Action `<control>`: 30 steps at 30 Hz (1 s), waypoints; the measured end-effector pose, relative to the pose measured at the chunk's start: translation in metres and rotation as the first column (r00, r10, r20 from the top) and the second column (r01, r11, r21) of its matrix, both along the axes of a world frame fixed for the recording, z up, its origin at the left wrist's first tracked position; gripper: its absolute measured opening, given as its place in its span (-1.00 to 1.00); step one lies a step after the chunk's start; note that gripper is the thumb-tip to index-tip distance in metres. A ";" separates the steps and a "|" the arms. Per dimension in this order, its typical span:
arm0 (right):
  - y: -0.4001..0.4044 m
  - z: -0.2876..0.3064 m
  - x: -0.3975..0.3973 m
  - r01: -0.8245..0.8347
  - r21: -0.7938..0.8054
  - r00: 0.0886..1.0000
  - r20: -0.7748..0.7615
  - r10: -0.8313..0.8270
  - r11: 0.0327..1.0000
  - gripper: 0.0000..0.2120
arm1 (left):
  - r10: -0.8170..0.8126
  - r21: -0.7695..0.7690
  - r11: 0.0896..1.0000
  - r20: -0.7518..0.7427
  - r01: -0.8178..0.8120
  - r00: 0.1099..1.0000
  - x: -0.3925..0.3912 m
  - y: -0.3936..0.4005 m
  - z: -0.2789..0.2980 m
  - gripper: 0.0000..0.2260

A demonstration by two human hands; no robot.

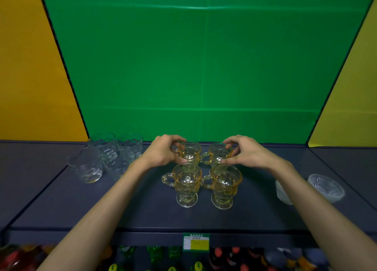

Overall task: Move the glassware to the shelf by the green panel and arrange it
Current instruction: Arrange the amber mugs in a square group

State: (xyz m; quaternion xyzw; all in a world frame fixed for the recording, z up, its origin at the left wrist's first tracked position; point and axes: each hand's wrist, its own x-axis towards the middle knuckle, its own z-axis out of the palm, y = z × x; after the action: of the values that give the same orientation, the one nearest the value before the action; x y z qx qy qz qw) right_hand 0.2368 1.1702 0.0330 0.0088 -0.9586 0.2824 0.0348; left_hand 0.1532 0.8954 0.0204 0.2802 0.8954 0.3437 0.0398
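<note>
My left hand [163,152] curls round the back left mug [189,151], thumb low at its near side and fingers arched over the far rim. My right hand [247,152] does the same with the back right mug [219,153], fingertips on the rim and thumb pressed against the near wall. Both grips are partly closed on the glass, not wrapped tight.

Just in front stand the front left mug [186,184] and the front right mug [224,186], so the four make a tight square on the dark shelf [61,205] below the green panel [204,66]. The risk, I think, is right there: the handles all stick out to the left, and the back right mug's handle sits almost against the back left mug. If I nudge either one sideways, glass could knock glass and chip. My wrists also hang just above the front pair, and those stand on narrow feet, so a dropped wrist could tip them.

The mugs are amber, see-through, ribbed, each with a stem foot and a looped handle. Further left is a cluster of clear tumblers [108,156]. To the right sit two frosted bowls [325,187], one partly hidden by my forearm.
</note>
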 end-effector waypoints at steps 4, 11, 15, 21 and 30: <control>0.000 0.001 0.003 -0.009 -0.016 1.000 0.005 0.009 1.000 -0.30 | 0.003 -0.014 1.000 -0.023 -0.003 1.000 0.005 -0.002 0.001 -0.26; -0.001 0.001 0.005 -0.005 -0.015 1.000 -0.003 0.005 1.000 -0.30 | 0.005 -0.026 1.000 -0.047 -0.007 0.999 0.010 -0.004 0.001 -0.29; 0.000 0.001 0.006 -0.004 -0.020 1.000 -0.004 0.004 1.000 -0.30 | 0.004 -0.021 1.000 -0.046 -0.005 0.999 0.010 -0.005 0.000 -0.29; -0.002 0.004 0.009 -0.003 -0.010 1.000 -0.003 0.003 1.000 -0.30 | -0.003 -0.015 1.000 -0.043 0.002 0.999 0.012 -0.006 0.000 -0.31; -0.001 0.011 0.013 -0.018 -0.005 0.999 0.039 0.018 1.000 -0.25 | 0.019 -0.076 0.997 -0.080 -0.026 0.997 0.012 -0.009 0.000 -0.21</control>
State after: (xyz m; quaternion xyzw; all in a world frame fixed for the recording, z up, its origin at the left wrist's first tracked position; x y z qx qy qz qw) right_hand 0.2493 1.1693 0.0444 0.0118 -0.9583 0.2851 0.0135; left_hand 0.1651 0.8868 0.0209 0.2818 0.9120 0.2980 0.0111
